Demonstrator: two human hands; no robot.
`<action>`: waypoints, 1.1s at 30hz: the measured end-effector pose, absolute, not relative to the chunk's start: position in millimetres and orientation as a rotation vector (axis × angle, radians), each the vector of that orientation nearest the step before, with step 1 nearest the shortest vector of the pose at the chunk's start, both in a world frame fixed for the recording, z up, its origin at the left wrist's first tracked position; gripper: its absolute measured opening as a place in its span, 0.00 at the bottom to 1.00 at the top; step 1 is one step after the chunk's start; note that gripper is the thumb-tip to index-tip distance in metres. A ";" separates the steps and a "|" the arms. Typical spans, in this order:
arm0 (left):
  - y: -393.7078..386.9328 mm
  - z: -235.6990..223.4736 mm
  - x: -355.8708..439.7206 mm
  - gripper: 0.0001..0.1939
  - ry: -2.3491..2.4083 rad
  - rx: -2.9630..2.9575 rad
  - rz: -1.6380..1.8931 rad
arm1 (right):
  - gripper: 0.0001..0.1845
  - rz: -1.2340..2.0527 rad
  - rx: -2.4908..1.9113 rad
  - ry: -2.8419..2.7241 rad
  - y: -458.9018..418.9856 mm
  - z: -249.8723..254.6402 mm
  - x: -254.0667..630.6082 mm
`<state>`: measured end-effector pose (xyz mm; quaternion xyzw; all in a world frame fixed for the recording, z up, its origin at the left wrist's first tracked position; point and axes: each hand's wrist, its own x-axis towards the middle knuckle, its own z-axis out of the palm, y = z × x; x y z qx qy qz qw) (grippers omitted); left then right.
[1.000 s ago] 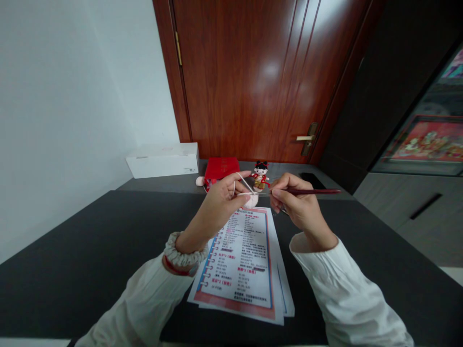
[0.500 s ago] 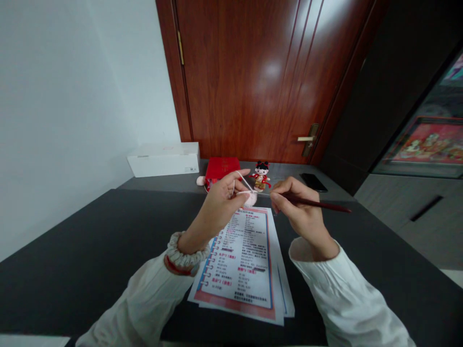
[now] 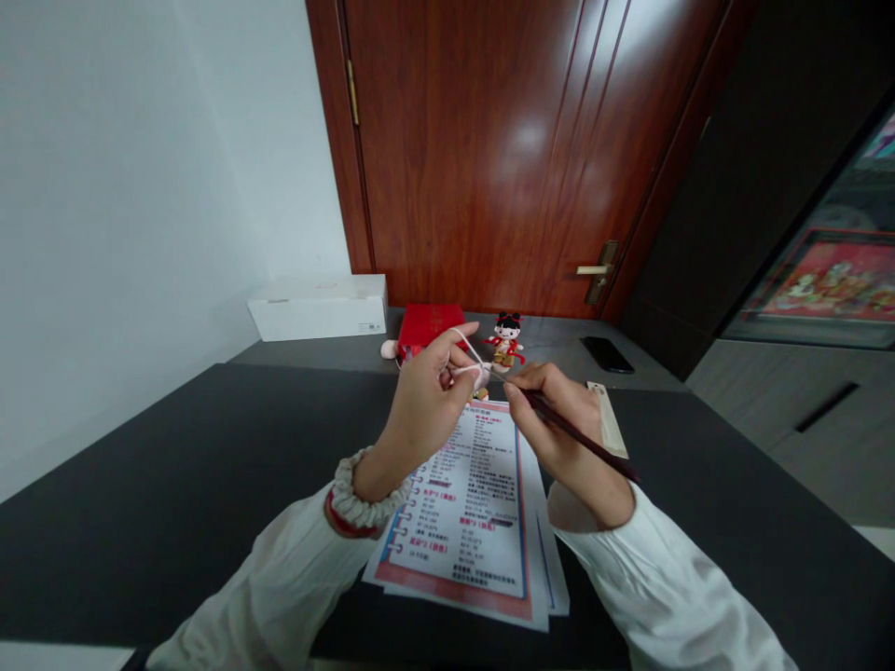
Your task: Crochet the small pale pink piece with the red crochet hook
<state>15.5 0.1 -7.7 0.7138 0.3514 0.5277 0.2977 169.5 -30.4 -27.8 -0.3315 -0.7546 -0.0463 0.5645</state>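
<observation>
My left hand (image 3: 434,387) pinches a small pale pink crochet piece (image 3: 482,376) between thumb and fingers, partly hidden by them. A strand of light yarn (image 3: 470,343) runs taut from the raised index finger down to the piece. In my right hand (image 3: 559,410) is a crochet hook (image 3: 584,440) with a dark red-brown handle, closed in the fingers and slanting down to the right. The hook's thin metal tip meets the crochet piece at its right side. Both hands are above the top end of printed sheets (image 3: 475,522).
A black-haired doll (image 3: 505,341) in red stands behind my hands, beside a red box or bag (image 3: 430,321). The long white box (image 3: 318,309) is at the back left. A black phone (image 3: 607,354) and a pale flat strip (image 3: 610,419) lie to the right.
My right hand has moved down and left, tilting the hook's handle from nearly level to steeply slanted. The pale strip beside it has come into view. My left hand has turned slightly upright.
</observation>
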 end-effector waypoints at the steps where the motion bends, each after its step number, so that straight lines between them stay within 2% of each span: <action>1: -0.1 -7.1 15.3 0.23 0.968 1.939 1.422 | 0.05 -0.144 -0.772 -1.770 -30.3 -29.1 167.4; 5: -3.3 -4.7 15.5 0.22 1.053 2.027 1.476 | 0.06 -0.220 -0.714 -1.742 -28.2 -34.8 160.9; 10: -8.8 -2.3 17.8 0.22 0.916 1.951 1.447 | 0.03 0.024 -0.744 -1.614 -24.9 -38.9 159.4; 12: -9.6 -1.2 18.1 0.23 0.848 1.845 1.427 | 0.04 0.026 -0.687 -1.636 -21.5 -40.8 161.9; 19: -4.6 -3.9 15.6 0.28 0.618 1.487 1.199 | 0.10 -0.161 -0.404 -1.894 -3.1 -43.7 180.9; 25: -1.5 -6.1 18.1 0.23 0.522 1.220 1.090 | 0.13 -0.435 -0.460 -1.955 0.2 -49.9 187.1; 29: -1.4 -6.6 20.6 0.22 0.571 1.254 1.231 | 0.13 -0.615 -0.597 -1.917 -3.8 -53.3 173.7; 33: -3.2 -4.7 21.9 0.26 0.704 1.500 1.407 | 0.10 -0.337 -0.642 -1.802 -15.9 -45.7 159.8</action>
